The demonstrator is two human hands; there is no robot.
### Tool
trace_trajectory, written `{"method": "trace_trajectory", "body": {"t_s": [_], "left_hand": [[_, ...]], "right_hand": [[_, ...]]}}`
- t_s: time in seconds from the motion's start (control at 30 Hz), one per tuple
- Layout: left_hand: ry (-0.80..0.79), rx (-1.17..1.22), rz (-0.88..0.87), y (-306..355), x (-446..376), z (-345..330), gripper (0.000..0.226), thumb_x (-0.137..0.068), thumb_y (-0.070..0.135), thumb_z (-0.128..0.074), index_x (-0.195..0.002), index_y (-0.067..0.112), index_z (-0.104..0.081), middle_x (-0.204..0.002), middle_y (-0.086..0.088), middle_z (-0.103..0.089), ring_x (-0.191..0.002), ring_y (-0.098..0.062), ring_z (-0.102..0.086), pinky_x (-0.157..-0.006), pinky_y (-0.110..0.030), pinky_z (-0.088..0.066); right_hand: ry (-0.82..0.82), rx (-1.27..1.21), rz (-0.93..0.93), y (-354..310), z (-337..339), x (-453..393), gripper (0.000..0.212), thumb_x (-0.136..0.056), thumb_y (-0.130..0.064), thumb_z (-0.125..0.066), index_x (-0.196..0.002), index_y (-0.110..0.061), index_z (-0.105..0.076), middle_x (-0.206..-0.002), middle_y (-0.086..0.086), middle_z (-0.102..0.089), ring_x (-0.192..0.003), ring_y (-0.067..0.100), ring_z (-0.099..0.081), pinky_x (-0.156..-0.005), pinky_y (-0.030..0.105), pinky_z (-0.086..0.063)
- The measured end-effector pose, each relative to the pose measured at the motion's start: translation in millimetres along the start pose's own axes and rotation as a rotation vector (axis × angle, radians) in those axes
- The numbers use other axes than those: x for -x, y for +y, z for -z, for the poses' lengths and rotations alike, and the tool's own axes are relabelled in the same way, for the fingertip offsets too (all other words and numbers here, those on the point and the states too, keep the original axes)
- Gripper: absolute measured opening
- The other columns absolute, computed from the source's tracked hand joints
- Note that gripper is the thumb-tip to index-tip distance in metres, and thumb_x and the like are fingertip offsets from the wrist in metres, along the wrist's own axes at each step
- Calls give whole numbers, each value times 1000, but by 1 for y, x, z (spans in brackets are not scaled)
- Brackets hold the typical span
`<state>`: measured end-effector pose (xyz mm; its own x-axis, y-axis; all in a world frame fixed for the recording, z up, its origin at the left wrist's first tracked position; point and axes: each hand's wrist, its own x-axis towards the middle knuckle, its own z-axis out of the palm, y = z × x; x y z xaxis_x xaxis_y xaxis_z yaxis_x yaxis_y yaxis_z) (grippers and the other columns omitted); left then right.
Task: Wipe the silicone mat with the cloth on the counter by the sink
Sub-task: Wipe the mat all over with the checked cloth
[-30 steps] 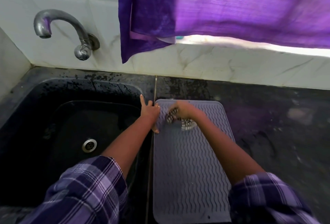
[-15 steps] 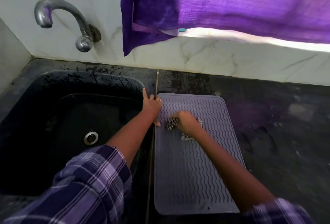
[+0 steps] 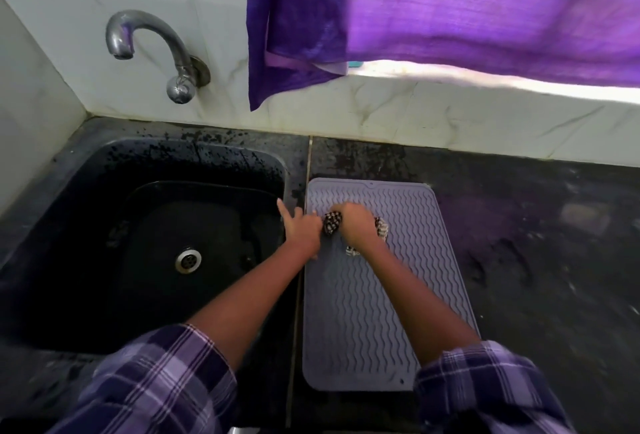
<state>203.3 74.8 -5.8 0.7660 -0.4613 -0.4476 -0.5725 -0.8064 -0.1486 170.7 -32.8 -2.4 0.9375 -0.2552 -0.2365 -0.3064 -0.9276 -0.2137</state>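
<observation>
Tap (image 3: 152, 49): on the back wall over the sink's far left, spout curved toward the basin; no water seen running.
Sink (image 3: 104, 163): dark basin filling the left side, drain at the middle; its right rim runs just beside the mat.
Left hand (image 3: 302, 229): fingers spread wide, holding nothing, pressed on the mat's left edge at the sink rim, probably to pin the mat so it does not slide while wiped.
Cloth (image 3: 332, 222): dark-and-white patterned, bunched up, showing on both sides of the right hand, lying on the mat's far-left part.
Right hand (image 3: 356, 225): closed over the cloth, palm down, pressing it onto the ribs (grip looks firm, fingertips hidden).
Silicone mat (image 3: 374, 312): grey, wavy-ribbed, flat on the counter right of the sink, long side running away from the person.
Edges: raised rim all round the mat; the left edge sits near the counter seam, the near edge close to the counter front.
Open room: most of the mat nearer the person is bare, so strokes can run toward the body; the right arm crosses over its right part.
Counter (image 3: 536, 243): dark, blotchy, free space right of the mat.
Curtain (image 3: 450, 11): purple, hanging above, well apart from the hands.
Progress: wiping at the far end, judged mid-task.
</observation>
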Motion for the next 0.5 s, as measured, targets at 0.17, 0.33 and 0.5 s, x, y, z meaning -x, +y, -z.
{"method": "trace_trajectory", "body": {"t_s": [0.17,0.33,0.5], "left_hand": [[23,28,2,-8,-3,-3,72,-69,46,-80,-131,20,-53,-125,-5,-59,-134,-26,-38,-113,-68,2],[50,20,-16,-11,2,-6,72,-68,56,-76,-129,24,-54,-127,-5,-59,-138,-27,-33,-111,-70,4],[137,-96,-34,1,29,-9,50,-77,43,-74,-117,17,-61,-123,-3,-61,-137,-28,-33,-111,-71,2]], "right_hand": [[-79,-72,3,7,-12,28,40,-85,-4,-52,-120,-18,-65,-123,14,-65,-115,31,-60,-100,39,-48],[-169,-92,61,8,-34,95,47,-84,4,-51,-125,-17,-63,-127,12,-64,-115,30,-60,-101,39,-48],[-220,-136,101,11,-34,111,47,-82,8,-50,-120,-16,-66,-122,11,-67,-109,28,-63,-95,40,-52]]}}
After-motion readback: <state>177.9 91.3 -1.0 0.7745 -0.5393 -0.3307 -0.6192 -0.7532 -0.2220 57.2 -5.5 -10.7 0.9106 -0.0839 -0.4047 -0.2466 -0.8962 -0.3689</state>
